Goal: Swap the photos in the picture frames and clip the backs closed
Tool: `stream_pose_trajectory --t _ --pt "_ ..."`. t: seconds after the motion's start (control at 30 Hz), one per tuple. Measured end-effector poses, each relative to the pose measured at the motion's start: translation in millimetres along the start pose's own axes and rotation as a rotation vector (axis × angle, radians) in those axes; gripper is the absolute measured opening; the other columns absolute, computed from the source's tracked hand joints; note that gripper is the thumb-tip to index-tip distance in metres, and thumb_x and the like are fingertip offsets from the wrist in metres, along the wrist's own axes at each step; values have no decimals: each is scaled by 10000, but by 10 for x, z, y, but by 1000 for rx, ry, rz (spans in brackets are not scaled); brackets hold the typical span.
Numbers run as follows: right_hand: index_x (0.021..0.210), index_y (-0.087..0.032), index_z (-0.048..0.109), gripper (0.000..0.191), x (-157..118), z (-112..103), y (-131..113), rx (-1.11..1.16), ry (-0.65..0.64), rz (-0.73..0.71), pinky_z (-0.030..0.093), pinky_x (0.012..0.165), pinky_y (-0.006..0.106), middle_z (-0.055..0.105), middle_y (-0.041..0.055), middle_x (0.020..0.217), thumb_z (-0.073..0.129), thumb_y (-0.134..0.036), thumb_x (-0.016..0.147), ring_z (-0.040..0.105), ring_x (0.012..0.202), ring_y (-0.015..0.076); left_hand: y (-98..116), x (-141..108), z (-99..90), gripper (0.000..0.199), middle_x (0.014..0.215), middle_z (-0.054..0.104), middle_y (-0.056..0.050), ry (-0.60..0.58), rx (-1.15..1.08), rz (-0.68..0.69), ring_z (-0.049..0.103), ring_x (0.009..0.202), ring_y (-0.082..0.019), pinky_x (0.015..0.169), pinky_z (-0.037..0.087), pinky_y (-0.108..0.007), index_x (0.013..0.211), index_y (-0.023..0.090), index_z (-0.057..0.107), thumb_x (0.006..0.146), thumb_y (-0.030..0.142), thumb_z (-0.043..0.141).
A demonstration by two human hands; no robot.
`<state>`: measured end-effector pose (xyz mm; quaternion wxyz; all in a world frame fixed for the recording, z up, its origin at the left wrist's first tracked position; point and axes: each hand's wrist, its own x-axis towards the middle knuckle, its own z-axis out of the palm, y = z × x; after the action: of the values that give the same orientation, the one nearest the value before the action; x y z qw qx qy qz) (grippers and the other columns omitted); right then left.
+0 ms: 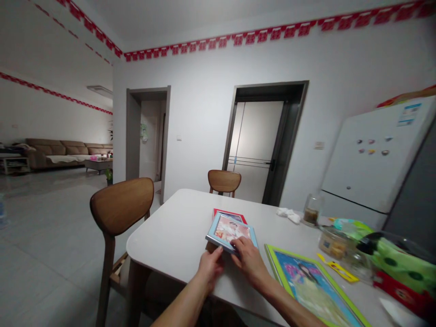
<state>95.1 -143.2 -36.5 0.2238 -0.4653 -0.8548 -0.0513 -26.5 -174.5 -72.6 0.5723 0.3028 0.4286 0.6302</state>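
Above the white table I hold a light blue picture frame with a pinkish picture, tilted with its near edge toward me. My left hand is closed on the near edge, thumb at the rim and fingers mostly hidden underneath. With curled fingers, my right hand grips the near right part of the frame. Just behind it, a red picture frame is partly covered. To the right of my right hand lies a larger lime green picture frame, its picture showing a figure in a pale dress.
Along the table's right side are crumpled tissue, a glass jar with dark contents, a clear food container, a yellow tool and a green bag. Wooden chairs stand at the left and far side.
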Motion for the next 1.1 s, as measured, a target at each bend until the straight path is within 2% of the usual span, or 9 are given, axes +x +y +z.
stream_pose_trajectory --t 0.13,0.23,0.4,0.53,0.6,0.7,0.8,0.97,1.1 --pt "861 -182 538 233 -295 -191 -175 332 34 39 336 867 307 536 77 1009 479 -159 637 468 975 201 60 -255 178 455 1018 592 -101 -3 0 258 550 926 -206 794 412 -265 1029 102 510 677 379 593" --pt "903 -187 536 287 -434 -357 -266 701 29 147 310 921 351 538 70 1071 513 -227 620 447 1047 217 109 -474 291 372 1034 589 -101 17 80 382 509 993 -228 870 364 -276 1000 105 543 685 299 584" --pt "1157 -251 378 505 -642 -669 -326 1464 128 518 446 753 344 529 48 1133 472 -436 697 500 1013 212 188 -871 308 354 1108 554 -77 -137 663 804 483 1031 -208 905 357 -313 1133 171 477 783 202 435" --pt "1100 -221 463 505 -873 -762 -217 1696 82 670 465 692 328 632 42 956 521 -451 654 583 854 213 138 -1089 221 394 1154 519 -121 -378 1093 1117 463 1060 -228 927 349 -352 1170 133 439 782 201 428" --pt "1015 -183 539 439 -975 -715 -142 1667 5 697 459 697 317 657 50 879 547 -395 631 598 801 211 18 -1111 180 381 1118 545 -138 -424 1233 1212 503 1016 -247 883 400 -349 1146 119 459 779 216 435" --pt "918 -143 597 347 -1053 -569 -37 1567 -116 650 447 704 296 670 58 805 515 -319 630 606 750 196 -247 -1039 136 303 1011 613 -122 -326 1332 1379 574 907 -246 769 483 -320 1071 143 510 791 208 411" --pt "973 -122 575 390 -1024 -398 77 1317 -146 576 442 692 275 669 52 777 456 -253 625 605 724 183 -475 -928 109 247 953 643 -87 -241 1390 1482 606 842 -224 705 512 -293 1008 172 533 812 206 385" --pt "1061 -72 529 503 -894 -151 304 571 -61 539 433 706 275 662 98 842 466 -212 582 602 718 199 -614 -851 118 262 991 630 -80 -278 1548 1471 593 871 -223 698 513 -279 1025 151 518 820 212 368" --pt "1025 -93 567 428 -841 -79 379 285 -123 413 392 811 255 611 128 1026 430 -187 631 562 932 204 -658 -856 179 299 1037 607 -87 -285 1602 1419 575 905 -226 698 507 -281 1088 137 484 823 219 371"
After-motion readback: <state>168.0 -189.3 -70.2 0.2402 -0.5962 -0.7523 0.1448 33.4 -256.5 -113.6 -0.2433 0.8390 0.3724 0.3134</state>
